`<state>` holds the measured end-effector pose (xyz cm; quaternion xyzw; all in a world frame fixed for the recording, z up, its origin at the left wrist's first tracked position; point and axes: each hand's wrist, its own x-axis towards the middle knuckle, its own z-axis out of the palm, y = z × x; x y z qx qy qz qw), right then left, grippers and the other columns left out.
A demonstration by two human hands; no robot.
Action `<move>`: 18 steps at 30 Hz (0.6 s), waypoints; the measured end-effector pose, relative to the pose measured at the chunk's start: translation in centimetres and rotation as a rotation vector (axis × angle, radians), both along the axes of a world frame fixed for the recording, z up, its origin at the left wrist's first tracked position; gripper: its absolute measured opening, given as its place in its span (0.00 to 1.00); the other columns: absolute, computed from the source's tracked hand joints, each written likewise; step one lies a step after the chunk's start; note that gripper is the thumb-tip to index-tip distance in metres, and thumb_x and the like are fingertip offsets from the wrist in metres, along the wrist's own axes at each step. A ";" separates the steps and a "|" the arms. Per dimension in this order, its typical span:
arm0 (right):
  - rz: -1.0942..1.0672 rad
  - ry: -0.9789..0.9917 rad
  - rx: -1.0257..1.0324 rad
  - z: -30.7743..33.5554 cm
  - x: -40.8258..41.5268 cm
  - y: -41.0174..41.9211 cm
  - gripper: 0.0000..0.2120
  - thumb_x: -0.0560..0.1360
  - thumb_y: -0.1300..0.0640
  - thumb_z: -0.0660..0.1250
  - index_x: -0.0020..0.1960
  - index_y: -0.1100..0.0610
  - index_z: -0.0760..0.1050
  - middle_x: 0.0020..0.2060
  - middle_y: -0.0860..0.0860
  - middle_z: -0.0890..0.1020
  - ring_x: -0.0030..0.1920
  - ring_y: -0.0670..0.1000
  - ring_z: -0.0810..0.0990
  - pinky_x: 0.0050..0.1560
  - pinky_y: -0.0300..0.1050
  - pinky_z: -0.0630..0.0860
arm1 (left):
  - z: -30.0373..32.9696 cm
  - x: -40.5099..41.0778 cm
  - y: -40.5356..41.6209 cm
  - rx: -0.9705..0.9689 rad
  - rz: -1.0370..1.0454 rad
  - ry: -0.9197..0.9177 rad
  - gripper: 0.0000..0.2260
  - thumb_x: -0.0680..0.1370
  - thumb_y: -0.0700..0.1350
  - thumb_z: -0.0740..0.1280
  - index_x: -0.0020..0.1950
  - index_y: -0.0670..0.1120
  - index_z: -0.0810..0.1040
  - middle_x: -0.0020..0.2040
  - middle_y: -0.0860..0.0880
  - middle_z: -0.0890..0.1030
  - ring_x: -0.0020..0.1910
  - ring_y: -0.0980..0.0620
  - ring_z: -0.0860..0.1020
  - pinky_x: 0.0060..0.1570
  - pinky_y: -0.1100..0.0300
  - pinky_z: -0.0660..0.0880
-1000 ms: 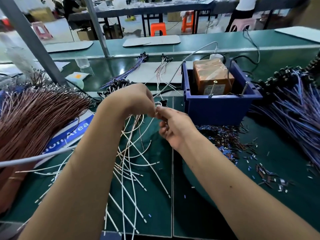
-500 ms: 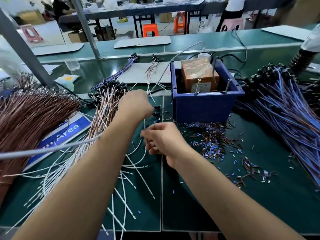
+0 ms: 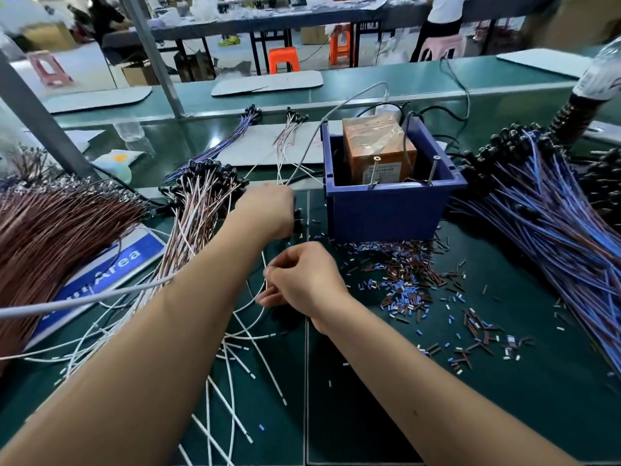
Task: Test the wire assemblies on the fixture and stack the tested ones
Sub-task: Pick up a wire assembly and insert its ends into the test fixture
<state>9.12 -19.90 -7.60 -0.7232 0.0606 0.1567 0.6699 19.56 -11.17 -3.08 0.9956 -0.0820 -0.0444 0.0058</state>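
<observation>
My left hand point(image 3: 268, 210) is curled over the black connector ends of white wire assemblies point(image 3: 255, 317), just left of the blue fixture bin point(image 3: 386, 210); its fingers are hidden behind its back. My right hand point(image 3: 302, 280) sits nearer me and pinches the thin white wires of that same bunch between thumb and fingers. The wires trail down over the green mat toward me. A stack of pink-and-white assemblies point(image 3: 198, 203) with black ends lies left of my left hand. In the bin stands a taped brown box point(image 3: 376, 153) with two upright metal pins point(image 3: 433, 169).
A thick brown wire bundle point(image 3: 57, 230) fills the left, over a blue "Area" sign point(image 3: 111, 267). Blue-purple assemblies point(image 3: 551, 230) fan out on the right. Cut insulation bits point(image 3: 406, 280) litter the mat before the bin. A grey cable point(image 3: 84, 297) crosses my left forearm.
Both hands have lowered from in front of the camera to the mat. The left moved forward near the bin, and the right slid back along the white wires.
</observation>
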 end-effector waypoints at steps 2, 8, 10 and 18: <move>0.005 0.008 -0.008 0.0 0.0 0.0 0.07 0.80 0.68 0.64 0.47 0.65 0.80 0.31 0.61 0.85 0.32 0.57 0.87 0.44 0.52 0.87 | -0.1 0.0 0.2 0.023 -0.005 -0.036 0.13 0.73 0.40 0.75 0.57 0.44 0.79 0.56 0.41 0.81 0.57 0.40 0.78 0.51 0.51 0.76; 0.015 0.007 -0.022 0.1 0.2 0.2 0.08 0.79 0.68 0.64 0.44 0.63 0.80 0.29 0.58 0.84 0.33 0.57 0.88 0.46 0.56 0.87 | -0.4 -0.1 0.5 -0.014 -0.001 -0.049 0.13 0.75 0.43 0.76 0.58 0.47 0.81 0.57 0.42 0.82 0.59 0.41 0.79 0.50 0.53 0.74; 0.012 0.009 -0.024 0.0 0.4 0.2 0.08 0.79 0.67 0.64 0.44 0.63 0.80 0.27 0.57 0.84 0.34 0.58 0.88 0.48 0.59 0.86 | -0.4 -0.3 0.4 -0.016 0.008 -0.033 0.11 0.75 0.42 0.75 0.57 0.46 0.83 0.57 0.42 0.83 0.59 0.40 0.80 0.52 0.52 0.76; -0.068 -0.022 0.050 0.4 0.7 0.1 0.12 0.82 0.46 0.67 0.56 0.54 0.73 0.34 0.52 0.83 0.29 0.51 0.81 0.31 0.44 0.76 | 2.3 -1.3 -0.6 -0.299 0.089 -0.016 0.06 0.81 0.45 0.72 0.51 0.42 0.81 0.53 0.41 0.84 0.55 0.41 0.81 0.57 0.51 0.76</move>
